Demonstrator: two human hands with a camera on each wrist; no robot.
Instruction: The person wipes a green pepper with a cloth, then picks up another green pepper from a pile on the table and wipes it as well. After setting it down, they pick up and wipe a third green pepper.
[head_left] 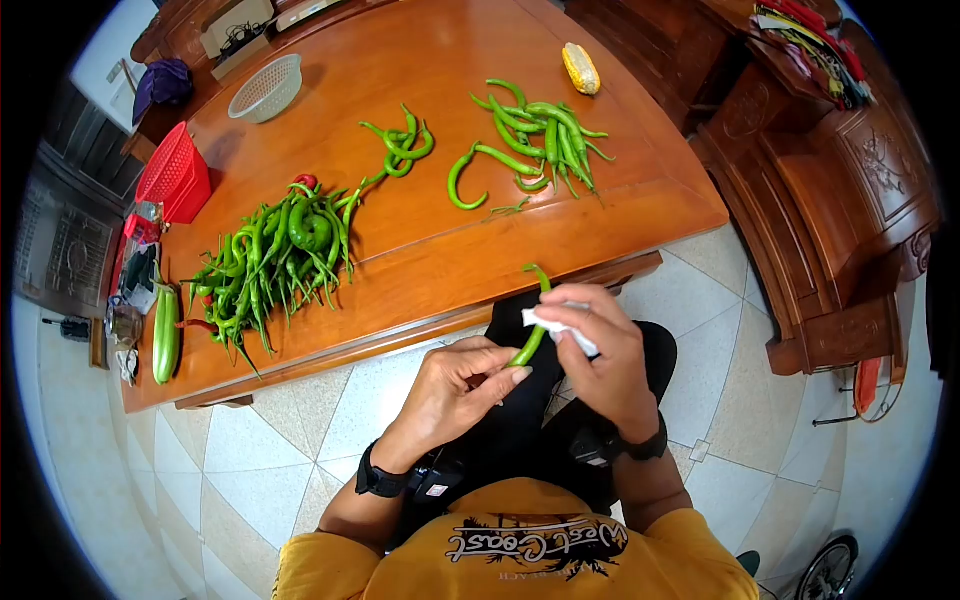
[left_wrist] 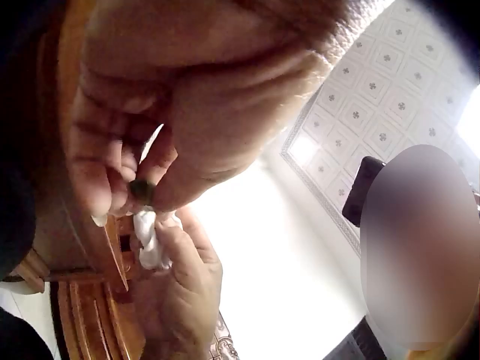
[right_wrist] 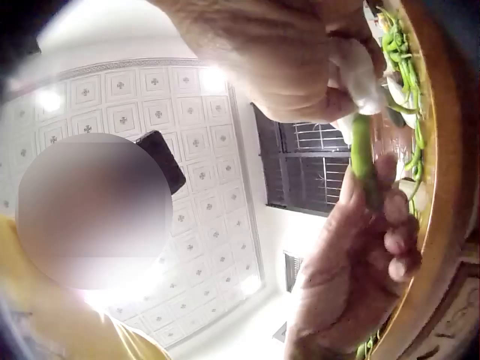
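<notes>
Over the person's lap, just off the table's front edge, the left hand pinches one end of a green chili pepper between thumb and fingers. The right hand holds a folded white tissue against the pepper's upper part, whose curved tip pokes out above the fingers. In the right wrist view the tissue wraps the pepper close above the left fingertips. Only a dark green end of the pepper shows in the left wrist view, beside the tissue.
On the wooden table lie a large heap of chili peppers, a smaller pile and a few loose ones. A corn cob, a red basket, a pale colander and a long green vegetable stand around them.
</notes>
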